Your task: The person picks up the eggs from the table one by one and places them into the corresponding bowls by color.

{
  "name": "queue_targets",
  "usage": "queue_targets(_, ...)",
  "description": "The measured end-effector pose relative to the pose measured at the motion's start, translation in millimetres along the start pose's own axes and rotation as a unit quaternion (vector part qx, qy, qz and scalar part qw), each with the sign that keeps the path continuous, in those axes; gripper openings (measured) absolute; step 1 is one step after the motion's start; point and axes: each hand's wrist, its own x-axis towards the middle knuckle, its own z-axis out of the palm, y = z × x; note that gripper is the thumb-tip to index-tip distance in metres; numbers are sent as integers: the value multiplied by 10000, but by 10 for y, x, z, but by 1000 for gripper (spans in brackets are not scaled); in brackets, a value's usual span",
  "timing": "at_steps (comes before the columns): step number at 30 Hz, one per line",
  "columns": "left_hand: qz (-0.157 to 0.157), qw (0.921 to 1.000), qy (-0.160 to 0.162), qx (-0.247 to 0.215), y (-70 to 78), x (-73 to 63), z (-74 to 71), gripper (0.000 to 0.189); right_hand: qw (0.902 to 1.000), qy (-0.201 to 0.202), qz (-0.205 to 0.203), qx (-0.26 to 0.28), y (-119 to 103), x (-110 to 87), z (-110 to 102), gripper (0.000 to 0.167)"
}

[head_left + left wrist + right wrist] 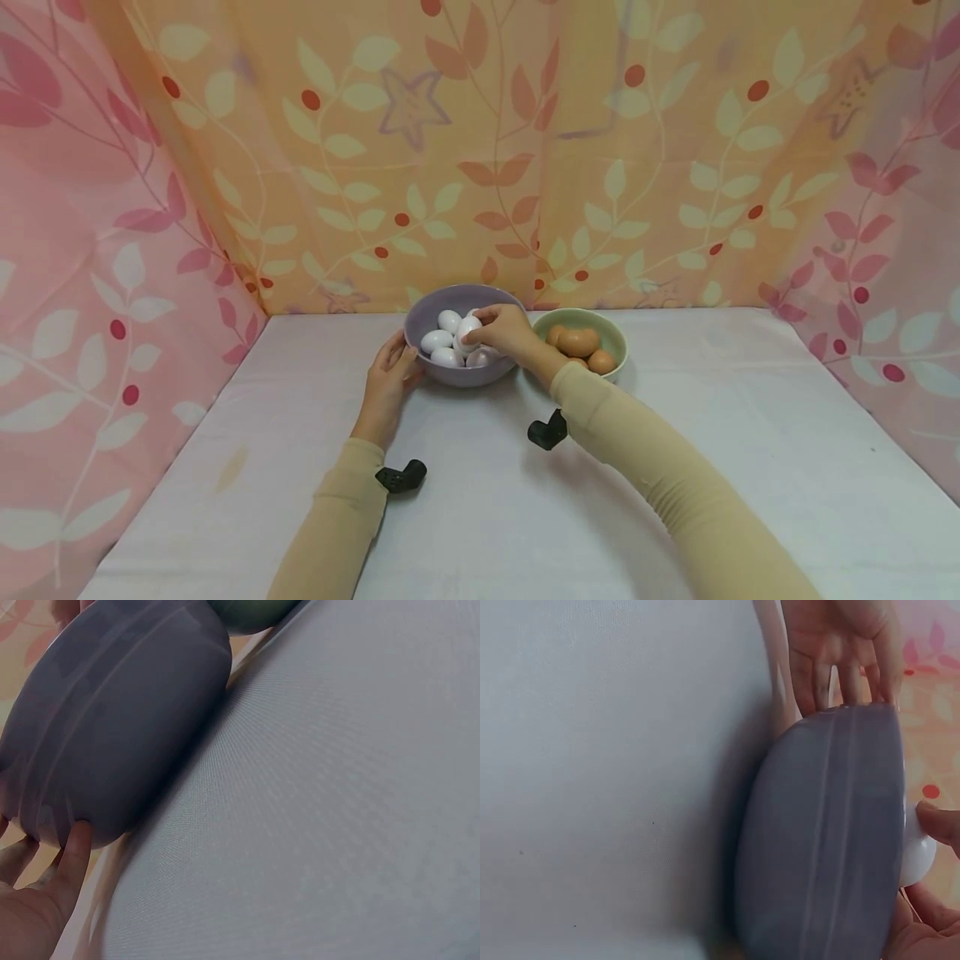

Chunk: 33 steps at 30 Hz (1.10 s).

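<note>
A purple-grey bowl (467, 377) holds several white eggs (437, 342). Between thumb and fingers, my right hand (512, 332) pinches one white egg (468, 328) over the bowl. That egg (919, 859) shows just past the rim in the right wrist view. On the bowl's left side, my left hand (386, 381) rests its fingertips against the outer wall. Seen from the right wrist, the left hand's fingers (849, 681) reach fairly straight to that wall. To the right, close beside the purple-grey bowl, stands a pale green bowl (618, 333) with several brown eggs (579, 342) inside.
Both bowls stand on a white-covered table (465, 517), near its back edge. A leaf-patterned orange curtain (480, 167) hangs right behind them, with pink patterned cloth (97, 292) along the sides. Black wrist cameras (402, 477) stick out from both sleeves.
</note>
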Motion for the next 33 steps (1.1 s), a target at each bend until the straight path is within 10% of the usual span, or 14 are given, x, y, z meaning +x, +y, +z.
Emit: queue_targets(33, -26, 9996, -191, -209, -34, 38, 1, 57, 9979, 54, -413, -496, 105, -56, -88, 43)
